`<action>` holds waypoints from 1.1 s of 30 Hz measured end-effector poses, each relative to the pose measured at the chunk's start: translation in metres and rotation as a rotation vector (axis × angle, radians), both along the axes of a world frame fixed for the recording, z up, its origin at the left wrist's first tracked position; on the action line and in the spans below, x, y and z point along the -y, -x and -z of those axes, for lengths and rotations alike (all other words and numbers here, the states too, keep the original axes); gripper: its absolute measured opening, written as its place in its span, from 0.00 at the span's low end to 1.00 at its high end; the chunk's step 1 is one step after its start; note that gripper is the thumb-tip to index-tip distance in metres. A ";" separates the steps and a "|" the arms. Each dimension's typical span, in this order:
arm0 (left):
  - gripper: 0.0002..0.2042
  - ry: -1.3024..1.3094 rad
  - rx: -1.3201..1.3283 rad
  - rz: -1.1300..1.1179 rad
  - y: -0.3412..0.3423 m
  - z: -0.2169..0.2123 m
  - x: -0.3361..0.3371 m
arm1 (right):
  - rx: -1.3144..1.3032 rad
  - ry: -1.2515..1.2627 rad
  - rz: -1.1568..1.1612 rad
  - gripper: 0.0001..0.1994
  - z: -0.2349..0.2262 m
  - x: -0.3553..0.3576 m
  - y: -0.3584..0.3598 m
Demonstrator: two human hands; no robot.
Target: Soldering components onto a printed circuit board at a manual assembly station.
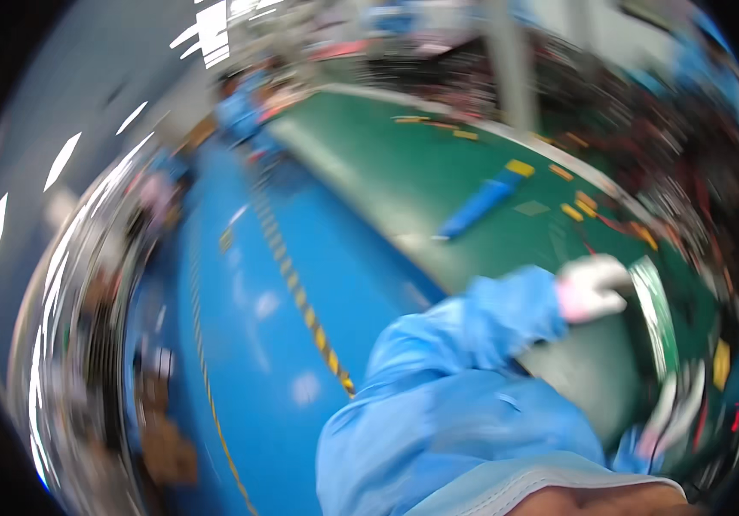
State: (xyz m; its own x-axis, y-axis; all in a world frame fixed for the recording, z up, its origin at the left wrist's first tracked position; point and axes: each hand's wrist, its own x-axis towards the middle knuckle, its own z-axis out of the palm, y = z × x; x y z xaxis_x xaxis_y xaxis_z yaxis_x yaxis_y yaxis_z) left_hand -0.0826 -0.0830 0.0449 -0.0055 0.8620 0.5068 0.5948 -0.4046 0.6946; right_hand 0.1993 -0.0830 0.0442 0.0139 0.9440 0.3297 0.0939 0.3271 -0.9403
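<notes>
Green strip (655, 316) sits between my left hand (591, 290) and right hand (672, 417), at the counter (378, 155). Left fingers curl, right look spread; blurred, cannot tell if either grips. I judge handling midway: strip seemingly not yet set down.

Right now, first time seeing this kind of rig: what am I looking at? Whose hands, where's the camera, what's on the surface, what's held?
No robot here: it's a person in a blue smock, wearing white gloves. The single picture comes from a fisheye camera on their head, looking down, so straight edges bend. Left hand and right hand are at the lower right, with a shiny green strip between them. Blur hides the grip, so I can't say which hand holds it. On the green table lie a long blue object with a yellow end and small yellow pieces. Left of it is blue floor.
</notes>
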 end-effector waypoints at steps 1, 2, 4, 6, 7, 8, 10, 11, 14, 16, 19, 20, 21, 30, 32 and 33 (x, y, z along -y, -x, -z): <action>0.25 0.036 -0.050 -0.019 0.011 -0.021 0.022 | -0.011 0.006 0.023 0.24 -0.004 -0.004 0.006; 0.29 -0.028 -0.213 -0.109 0.020 0.004 0.025 | -0.001 0.037 0.134 0.22 -0.007 -0.015 0.008; 0.32 -0.081 -0.386 -0.079 0.028 0.009 0.028 | -0.211 -0.013 0.119 0.18 -0.014 -0.033 -0.004; 0.31 -0.041 -0.461 -0.112 0.025 0.004 0.047 | -0.185 -0.052 0.111 0.19 -0.023 -0.047 -0.029; 0.30 -0.014 -0.459 -0.099 0.024 0.008 0.048 | -0.147 -0.066 0.131 0.20 -0.027 -0.050 -0.040; 0.30 0.017 -0.460 -0.101 0.021 0.012 0.048 | -0.108 -0.075 0.136 0.20 -0.032 -0.051 -0.052; 0.29 0.056 -0.414 -0.073 0.013 0.013 0.043 | -0.075 -0.028 0.208 0.20 -0.036 -0.049 -0.071; 0.29 0.072 -0.396 -0.072 0.012 0.013 0.041 | -0.054 0.020 0.208 0.20 -0.039 -0.050 -0.075; 0.29 0.051 -0.349 -0.068 0.014 0.016 0.041 | -0.003 0.051 0.224 0.21 -0.051 -0.052 -0.073; 0.29 0.025 -0.324 -0.062 0.015 0.017 0.034 | 0.067 -0.030 0.282 0.21 -0.053 -0.047 -0.064; 0.28 0.085 -0.382 -0.092 0.012 0.009 0.018 | 0.024 -0.010 0.223 0.20 -0.043 -0.043 -0.055; 0.28 0.075 -0.460 -0.083 0.012 0.010 0.008 | 0.002 -0.025 0.210 0.20 -0.040 -0.044 -0.054; 0.28 0.063 -0.538 -0.072 0.011 0.011 -0.001 | -0.020 -0.041 0.199 0.20 -0.036 -0.045 -0.052; 0.18 0.008 -0.566 0.016 0.008 0.044 -0.034 | 0.126 -0.187 0.046 0.20 -0.002 -0.027 -0.035; 0.17 0.000 -0.548 0.039 0.010 0.046 -0.034 | 0.169 -0.222 0.044 0.20 0.003 -0.026 -0.034; 0.16 -0.018 -0.550 0.048 0.010 0.046 -0.033 | 0.157 -0.212 0.050 0.21 0.006 -0.026 -0.033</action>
